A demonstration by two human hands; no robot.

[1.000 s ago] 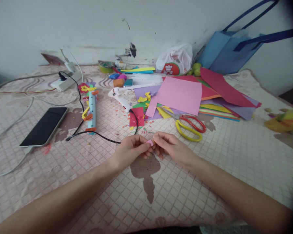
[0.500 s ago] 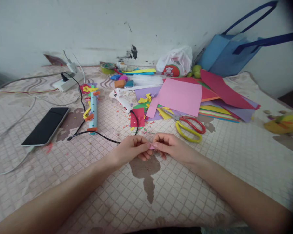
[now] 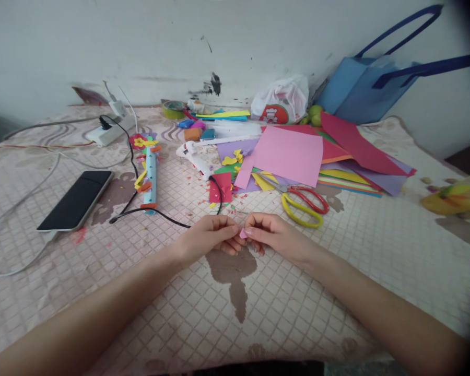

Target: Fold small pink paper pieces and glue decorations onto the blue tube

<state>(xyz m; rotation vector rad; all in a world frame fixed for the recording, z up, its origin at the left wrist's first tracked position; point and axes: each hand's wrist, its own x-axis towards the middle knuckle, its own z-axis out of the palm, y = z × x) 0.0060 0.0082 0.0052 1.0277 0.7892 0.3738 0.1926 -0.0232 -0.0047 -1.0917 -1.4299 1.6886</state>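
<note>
Close together above the tablecloth, my left hand (image 3: 212,236) and my right hand (image 3: 272,234) meet at a tiny piece of pink paper (image 3: 243,234). My right thumb and fingers pinch its right side. On the left side, my left thumb and curled fingers are closed at its edge. The paper looks folded or pointed, though fingertips cover much of it. Scissors (image 3: 303,209) with one red and one yellow handle lie just beyond my right hand. Past my left hand is a white glue gun (image 3: 196,159) with a black cord.
A black phone (image 3: 76,201) and a light-blue strip with paper decorations (image 3: 151,177) lie to the left. Behind are a power strip (image 3: 112,130), pink paper sheet (image 3: 288,154), red square (image 3: 220,188), paper scraps, tape roll (image 3: 173,108), plastic bag (image 3: 281,99) and blue tote (image 3: 360,86).
The pink paper shows more between my fingertips, and my left thumb has shifted slightly up and left. Both hands stay in nearly the same place.
</note>
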